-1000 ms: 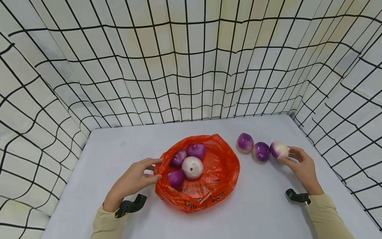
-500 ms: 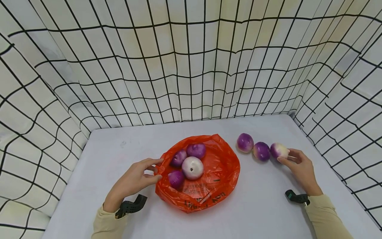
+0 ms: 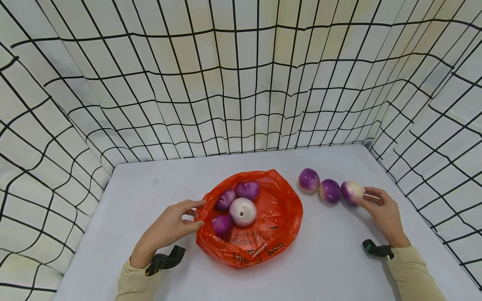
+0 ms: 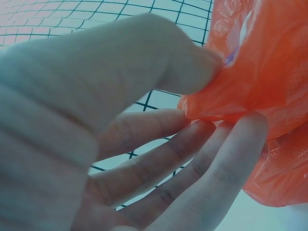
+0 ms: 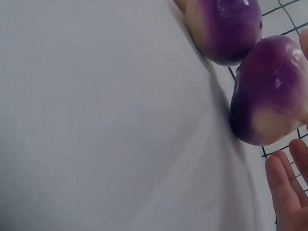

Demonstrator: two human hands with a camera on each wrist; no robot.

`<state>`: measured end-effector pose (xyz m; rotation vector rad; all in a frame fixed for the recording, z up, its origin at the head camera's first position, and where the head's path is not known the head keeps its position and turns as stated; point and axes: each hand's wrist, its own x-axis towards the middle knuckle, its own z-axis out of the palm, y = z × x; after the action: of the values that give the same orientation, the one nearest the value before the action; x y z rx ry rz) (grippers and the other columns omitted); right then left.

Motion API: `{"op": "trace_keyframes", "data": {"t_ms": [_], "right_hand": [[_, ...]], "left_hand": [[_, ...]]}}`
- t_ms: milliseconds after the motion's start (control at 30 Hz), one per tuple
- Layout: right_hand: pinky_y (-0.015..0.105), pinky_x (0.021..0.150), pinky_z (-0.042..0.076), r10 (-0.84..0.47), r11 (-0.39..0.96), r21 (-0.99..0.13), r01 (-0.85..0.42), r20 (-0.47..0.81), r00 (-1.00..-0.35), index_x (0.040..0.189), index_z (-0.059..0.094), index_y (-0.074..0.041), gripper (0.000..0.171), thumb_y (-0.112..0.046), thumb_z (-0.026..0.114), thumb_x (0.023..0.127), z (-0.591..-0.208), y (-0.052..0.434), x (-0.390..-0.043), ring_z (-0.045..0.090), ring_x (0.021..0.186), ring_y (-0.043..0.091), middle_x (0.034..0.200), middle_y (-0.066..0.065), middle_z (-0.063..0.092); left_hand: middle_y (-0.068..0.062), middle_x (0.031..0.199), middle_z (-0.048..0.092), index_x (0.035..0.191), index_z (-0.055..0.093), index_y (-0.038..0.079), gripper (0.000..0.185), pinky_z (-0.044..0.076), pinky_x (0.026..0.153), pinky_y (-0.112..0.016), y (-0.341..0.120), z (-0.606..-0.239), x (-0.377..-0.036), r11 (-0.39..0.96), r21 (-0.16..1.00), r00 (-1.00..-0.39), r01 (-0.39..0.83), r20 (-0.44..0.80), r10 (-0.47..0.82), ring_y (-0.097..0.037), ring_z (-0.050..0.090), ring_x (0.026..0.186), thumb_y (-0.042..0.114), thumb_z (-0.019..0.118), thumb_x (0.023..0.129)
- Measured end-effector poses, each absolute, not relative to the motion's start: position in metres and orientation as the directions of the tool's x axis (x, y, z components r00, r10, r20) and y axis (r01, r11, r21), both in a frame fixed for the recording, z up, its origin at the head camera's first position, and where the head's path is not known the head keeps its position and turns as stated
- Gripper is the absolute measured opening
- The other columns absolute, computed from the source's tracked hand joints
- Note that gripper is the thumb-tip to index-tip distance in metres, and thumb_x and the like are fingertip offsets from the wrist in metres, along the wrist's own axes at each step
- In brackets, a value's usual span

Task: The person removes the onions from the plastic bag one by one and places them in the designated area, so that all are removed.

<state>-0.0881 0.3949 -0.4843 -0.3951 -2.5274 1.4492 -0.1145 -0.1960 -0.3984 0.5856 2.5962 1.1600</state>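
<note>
An orange-red plastic bag (image 3: pixel 280 205) lies spread wide at mid-table, with several onions in it, purple ones and a whitish one (image 3: pixel 242 212) on top. My left hand (image 3: pixel 171 223) holds the bag's left rim, the thumb over the edge and the fingers against the outer side, as the left wrist view shows. To the right of the bag, a row of purple onions (image 3: pixel 330 191) ends in a purple-and-white onion (image 3: pixel 351 192). My right hand (image 3: pixel 382 211) grips that end onion by its pale right side with thumb and fingertips. In the right wrist view the onion (image 5: pixel 269 91) sits against its neighbour.
The far onion (image 3: pixel 309 180) of the row stands near the bag's right rim. A white cloth (image 3: pixel 139 196) covers the table. Black netting (image 3: pixel 241 98) over white sheeting rises behind and on both sides. Each wrist wears a black camera mount (image 3: pixel 165 259).
The end onion has turned slightly in my right hand, its pale side now tilted more upward, and the right wrist has shifted a little to the right. The left hand and bag keep their places.
</note>
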Motion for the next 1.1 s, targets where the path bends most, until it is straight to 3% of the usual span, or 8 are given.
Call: {"op": "trace_keyframes", "data": {"t_ms": [367,567,667,900,1100], "right_hand": [[0.001,0.081,0.051,0.355,0.474,-0.88,0.042,0.146,-0.923,0.137,0.06,-0.015,0.05,-0.026,0.079,0.092,-0.465,0.39,-0.089,0.06,0.108,-0.014,0.121,-0.024,0.061],[-0.001,0.086,0.05,0.35,0.491,-0.871,-0.006,0.204,-0.914,0.138,0.057,-0.012,0.053,-0.022,0.08,0.091,-0.454,0.377,-0.092,0.062,0.109,-0.01,0.124,-0.021,0.06],[0.0,0.086,0.051,0.322,0.482,-0.874,-0.058,0.238,-0.916,0.137,0.059,-0.013,0.051,-0.016,0.08,0.091,-0.448,0.368,-0.092,0.063,0.108,-0.009,0.123,-0.021,0.061],[0.005,0.089,0.054,0.207,0.323,-0.924,-0.206,0.282,-0.937,0.134,0.061,-0.008,0.051,0.002,0.079,0.087,-0.433,0.346,-0.095,0.067,0.109,-0.002,0.121,-0.016,0.067],[0.007,0.09,0.055,0.149,0.37,-0.891,-0.263,0.336,-0.93,0.134,0.06,-0.003,0.051,0.003,0.079,0.087,-0.42,0.325,-0.102,0.068,0.108,0.001,0.12,-0.011,0.066]], "left_hand": [[-0.015,0.132,0.069,0.139,0.062,0.002,0.052,0.066,0.084,-0.032,-0.199,-0.398,-0.113,0.603,0.751,-0.893,0.271,-0.038,0.449,-0.028,0.069,0.113,0.021,0.075,0.093],[-0.015,0.132,0.069,0.14,0.062,0.001,0.052,0.065,0.085,-0.032,-0.2,-0.398,-0.113,0.599,0.752,-0.891,0.274,-0.036,0.453,-0.028,0.069,0.113,0.02,0.075,0.093],[-0.015,0.132,0.069,0.14,0.062,0.002,0.052,0.065,0.085,-0.031,-0.201,-0.399,-0.113,0.6,0.751,-0.89,0.276,-0.035,0.454,-0.028,0.069,0.113,0.021,0.075,0.093],[-0.014,0.133,0.068,0.14,0.062,0.002,0.052,0.065,0.085,-0.03,-0.201,-0.4,-0.113,0.596,0.749,-0.887,0.288,-0.027,0.462,-0.028,0.069,0.114,0.021,0.075,0.093],[-0.013,0.133,0.068,0.14,0.062,0.003,0.052,0.065,0.086,-0.033,-0.201,-0.399,-0.113,0.595,0.747,-0.885,0.297,-0.018,0.465,-0.029,0.069,0.114,0.021,0.076,0.093]]}}
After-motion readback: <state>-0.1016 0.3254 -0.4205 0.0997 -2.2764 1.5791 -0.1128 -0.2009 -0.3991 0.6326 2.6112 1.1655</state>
